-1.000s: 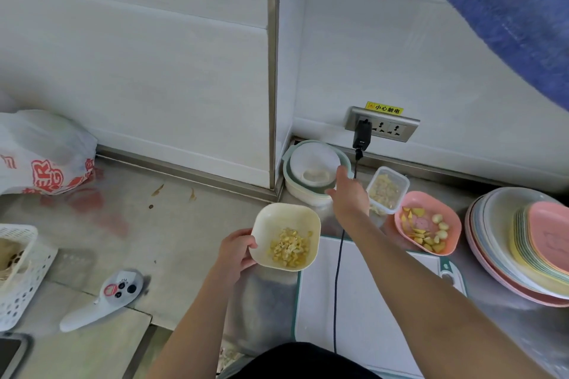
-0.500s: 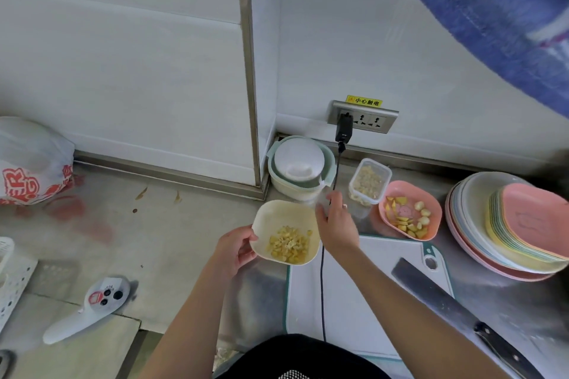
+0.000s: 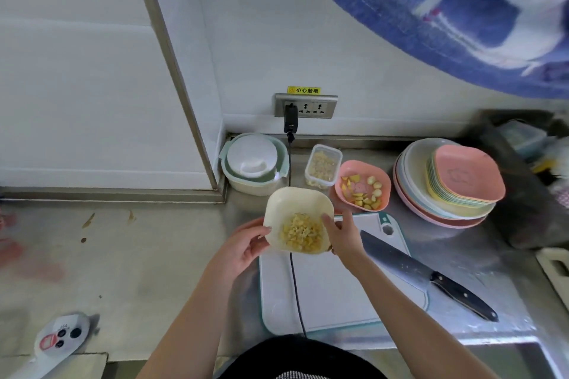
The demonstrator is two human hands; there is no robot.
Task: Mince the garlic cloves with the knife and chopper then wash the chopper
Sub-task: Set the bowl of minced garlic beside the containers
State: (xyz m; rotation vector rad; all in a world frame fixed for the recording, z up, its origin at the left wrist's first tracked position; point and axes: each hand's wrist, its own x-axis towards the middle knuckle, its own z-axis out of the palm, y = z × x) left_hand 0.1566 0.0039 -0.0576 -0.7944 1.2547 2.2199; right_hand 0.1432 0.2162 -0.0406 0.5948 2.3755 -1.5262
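Observation:
A cream square bowl [image 3: 295, 204] with chopped garlic pieces [image 3: 301, 235] is held above the far edge of the white cutting board [image 3: 338, 292]. My left hand [image 3: 243, 244] grips its left rim and my right hand [image 3: 343, 234] grips its right rim. The knife [image 3: 425, 275] lies across the board's right side, black handle toward the right. The chopper [image 3: 254, 163], a white lid on a pale green bowl, stands in the corner by the wall. A pink dish [image 3: 363, 186] holds garlic cloves, and a small clear tub [image 3: 323, 164] holds more pieces.
A black cable [image 3: 294, 280] runs from the wall socket [image 3: 306, 105] down across the board. Stacked plates [image 3: 446, 181] stand at the right. A white remote-like device [image 3: 60, 337] lies at the lower left. A blue cloth [image 3: 446, 9] hangs above.
My right hand drew back from the chopper corner and took hold of the bowl's right rim. The view swung right, bringing the knife and plates fully into sight.

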